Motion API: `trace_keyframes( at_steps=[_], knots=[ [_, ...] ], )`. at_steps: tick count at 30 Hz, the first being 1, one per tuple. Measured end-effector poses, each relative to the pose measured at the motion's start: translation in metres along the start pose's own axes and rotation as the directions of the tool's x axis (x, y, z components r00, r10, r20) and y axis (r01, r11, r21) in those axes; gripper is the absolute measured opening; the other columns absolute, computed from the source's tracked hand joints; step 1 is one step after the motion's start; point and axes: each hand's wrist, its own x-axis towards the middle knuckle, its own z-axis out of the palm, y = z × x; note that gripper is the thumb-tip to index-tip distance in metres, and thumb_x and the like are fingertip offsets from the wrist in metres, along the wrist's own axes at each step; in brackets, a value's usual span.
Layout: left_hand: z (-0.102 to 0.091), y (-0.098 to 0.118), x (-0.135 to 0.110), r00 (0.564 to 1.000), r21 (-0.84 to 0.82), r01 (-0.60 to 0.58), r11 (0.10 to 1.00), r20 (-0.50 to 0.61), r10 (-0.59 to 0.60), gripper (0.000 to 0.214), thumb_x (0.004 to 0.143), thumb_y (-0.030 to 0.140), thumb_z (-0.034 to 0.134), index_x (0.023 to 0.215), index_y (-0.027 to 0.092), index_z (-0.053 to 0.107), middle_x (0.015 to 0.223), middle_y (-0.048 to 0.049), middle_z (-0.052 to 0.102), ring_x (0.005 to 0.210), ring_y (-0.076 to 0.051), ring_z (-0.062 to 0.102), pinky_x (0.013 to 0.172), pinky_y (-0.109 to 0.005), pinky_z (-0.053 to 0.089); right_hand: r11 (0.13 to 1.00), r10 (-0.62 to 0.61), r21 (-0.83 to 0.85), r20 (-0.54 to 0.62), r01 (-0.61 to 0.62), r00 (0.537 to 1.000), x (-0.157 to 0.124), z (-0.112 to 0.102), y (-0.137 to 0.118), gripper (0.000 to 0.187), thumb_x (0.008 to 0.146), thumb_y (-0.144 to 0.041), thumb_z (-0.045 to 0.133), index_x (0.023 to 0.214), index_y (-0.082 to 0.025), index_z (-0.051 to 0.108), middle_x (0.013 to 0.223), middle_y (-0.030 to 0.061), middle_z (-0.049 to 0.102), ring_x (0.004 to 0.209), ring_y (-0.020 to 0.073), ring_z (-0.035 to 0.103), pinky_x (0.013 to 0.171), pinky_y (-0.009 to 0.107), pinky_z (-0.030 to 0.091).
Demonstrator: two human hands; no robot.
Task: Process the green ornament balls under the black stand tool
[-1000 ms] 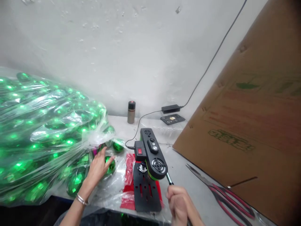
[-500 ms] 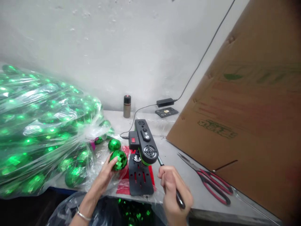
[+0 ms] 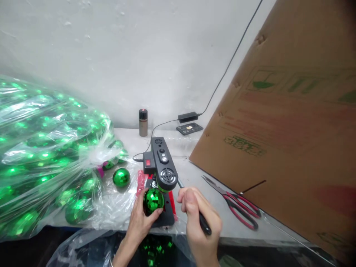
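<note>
Between the fingers and thumb of my left hand [image 3: 138, 218] is a shiny green mirror-faceted ball [image 3: 154, 200]. The ball sits over the slotted black base plate [image 3: 164, 219], close under the round front end of a small black machine [image 3: 164, 163] with a red switch on its side. My right hand [image 3: 200, 224] is wrapped round the black grip [image 3: 205, 224] of a metal lever that reaches to the machine's right side. Another green ball [image 3: 121, 177] lies loose on the table to the left.
A clear bag [image 3: 50, 148] full of green balls fills the left. Red-handled scissors [image 3: 236, 205] lie on the right, before a big cardboard box [image 3: 278, 122]. Behind stand a small bottle [image 3: 143, 123], a power adapter [image 3: 188, 117] and a phone [image 3: 189, 128]. More green pieces show below the table edge.
My left hand has carried the green ball right, from beside the machine to over its base plate. My right hand keeps hold of the lever. The whole view has shifted slightly.
</note>
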Motion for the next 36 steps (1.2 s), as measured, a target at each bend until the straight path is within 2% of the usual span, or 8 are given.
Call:
trace_keyframes(
  at_steps=[4,10,14,17,20,26,33,36],
  knots=[
    [-0.002,0.001,-0.001,0.995,0.074,-0.099,0.992,0.012,0.099,0.077,0.08,0.047,0.086,0.149,0.022,0.062,0.145,-0.0169,0.076,0.137,-0.041,0.072,0.121,-0.061,0.055,1.0,-0.012,0.003,0.008,0.012,1.0,-0.003,-0.001,0.001,0.036,0.115,-0.014,0.049,0.08,-0.022,0.057,0.072,-0.0018,0.059,0.064,0.0112,0.061,0.059,0.024,0.047],
    [-0.008,-0.002,-0.01,0.994,0.045,-0.104,0.994,0.028,0.103,0.076,0.08,0.05,0.088,0.148,0.023,0.066,0.148,-0.0181,0.075,0.142,-0.043,0.069,0.123,-0.062,0.054,1.0,-0.014,-0.005,0.031,0.014,0.999,-0.004,-0.004,0.003,0.033,0.113,-0.012,0.049,0.083,-0.023,0.057,0.074,-0.002,0.06,0.066,0.0108,0.061,0.06,0.023,0.047],
    [-0.018,-0.008,-0.013,0.998,-0.073,0.068,0.995,0.011,-0.067,0.087,0.081,0.066,0.085,0.152,0.021,0.063,0.154,-0.0192,0.072,0.146,-0.043,0.067,0.126,-0.06,0.052,1.0,-0.022,-0.012,0.031,0.022,0.999,-0.005,-0.004,0.004,0.033,0.113,-0.01,0.049,0.083,-0.023,0.055,0.074,-0.0025,0.059,0.066,0.0103,0.061,0.061,0.022,0.047],
    [-0.029,-0.01,-0.012,0.974,-0.208,0.208,0.956,-0.047,-0.222,0.092,0.081,0.082,0.077,0.147,0.018,0.066,0.155,-0.02,0.072,0.151,-0.044,0.062,0.13,-0.059,0.046,1.0,-0.021,-0.016,0.024,0.021,0.999,-0.004,-0.003,0.002,0.034,0.112,-0.009,0.048,0.082,-0.023,0.053,0.073,-0.0024,0.059,0.066,0.0104,0.061,0.061,0.022,0.047],
    [-0.035,-0.01,-0.009,0.958,-0.271,0.275,0.922,-0.005,-0.287,0.091,0.085,0.087,0.071,0.146,0.019,0.069,0.156,-0.0185,0.072,0.154,-0.043,0.059,0.132,-0.058,0.044,0.999,-0.033,-0.018,0.018,0.033,0.999,-0.004,-0.003,0.001,0.034,0.112,-0.008,0.048,0.082,-0.023,0.052,0.073,-0.0024,0.058,0.067,0.0107,0.062,0.062,0.023,0.048],
    [-0.024,-0.006,-0.005,0.977,-0.171,0.208,0.963,-0.016,-0.213,0.092,0.08,0.084,0.075,0.146,0.021,0.067,0.158,-0.017,0.071,0.154,-0.043,0.06,0.13,-0.055,0.048,0.999,-0.036,-0.013,0.029,0.037,0.999,-0.001,-0.003,-0.001,0.033,0.112,-0.008,0.047,0.083,-0.023,0.054,0.074,-0.0014,0.058,0.067,0.0111,0.061,0.061,0.023,0.048],
    [-0.011,0.015,-0.001,0.999,0.089,0.025,0.996,0.046,-0.029,0.081,0.08,0.057,0.082,0.148,0.019,0.064,0.146,-0.0201,0.076,0.138,-0.044,0.071,0.12,-0.062,0.055,0.999,-0.035,0.003,0.046,0.035,0.998,0.002,-0.004,-0.003,0.032,0.111,-0.006,0.047,0.084,-0.023,0.052,0.074,-0.0032,0.056,0.065,0.0091,0.058,0.061,0.02,0.047],
    [0.001,0.02,-0.002,0.999,0.164,-0.037,0.986,0.011,0.036,0.076,0.081,0.05,0.08,0.148,0.019,0.063,0.141,-0.0203,0.076,0.133,-0.044,0.073,0.115,-0.064,0.058,0.999,-0.035,0.003,0.052,0.035,0.998,0.002,-0.004,-0.003,0.032,0.11,-0.005,0.047,0.085,-0.024,0.052,0.074,-0.0041,0.055,0.065,0.0084,0.057,0.061,0.019,0.047]
  ],
)
